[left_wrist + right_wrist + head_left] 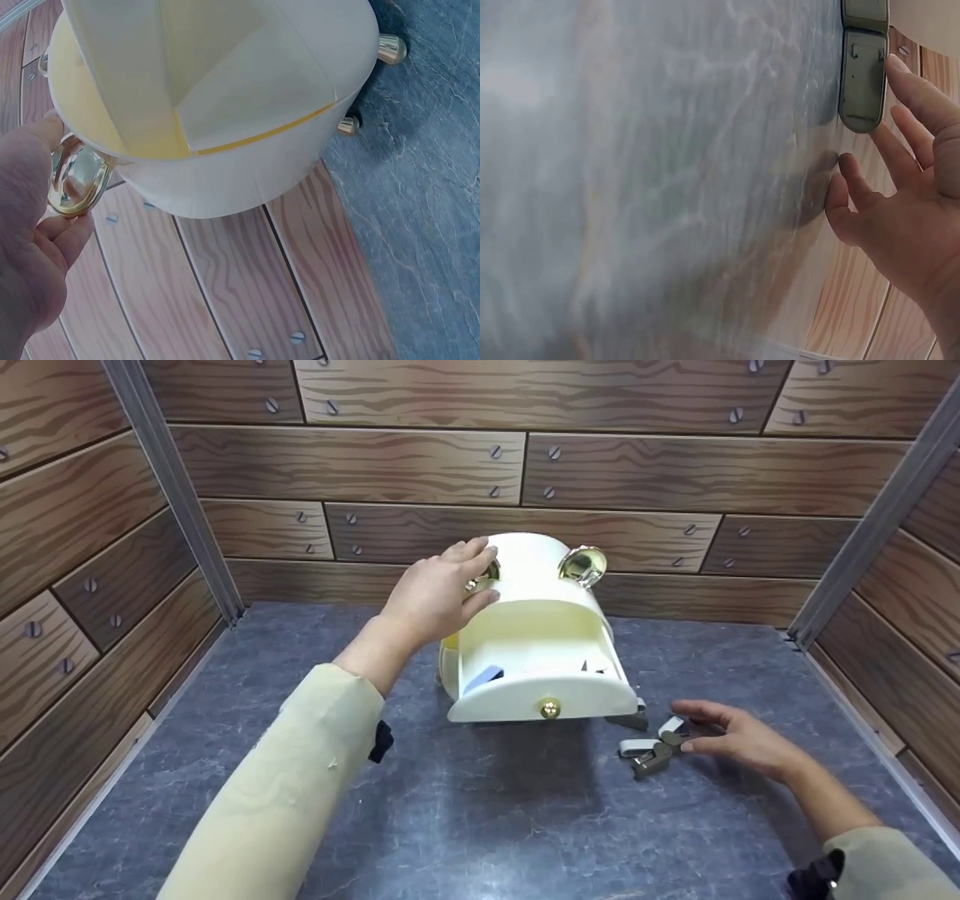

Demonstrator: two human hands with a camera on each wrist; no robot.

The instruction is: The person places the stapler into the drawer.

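A cream alarm-clock-shaped box (529, 562) stands in the middle with its drawer (495, 701) pulled out toward me. My left hand (433, 596) grips the gold bell (79, 176) on the box's left side, fingers and thumb around its rim in the left wrist view. On the table at the box's front right lies a dark olive jointed piece (652, 761) with pale straps. My right hand (754, 746) is beside it, fingers relaxed, its thumb at the piece's edge. In the right wrist view only the olive end (864, 82) shows.
A second gold bell (585, 564) is on the box's right side. Inside the drawer are a blue piece (484, 679) and dark pointed bits (589, 667). Another dark piece (630, 720) lies partly under the drawer's right corner. Wood-patterned walls (420, 465) enclose the grey table (480, 825).
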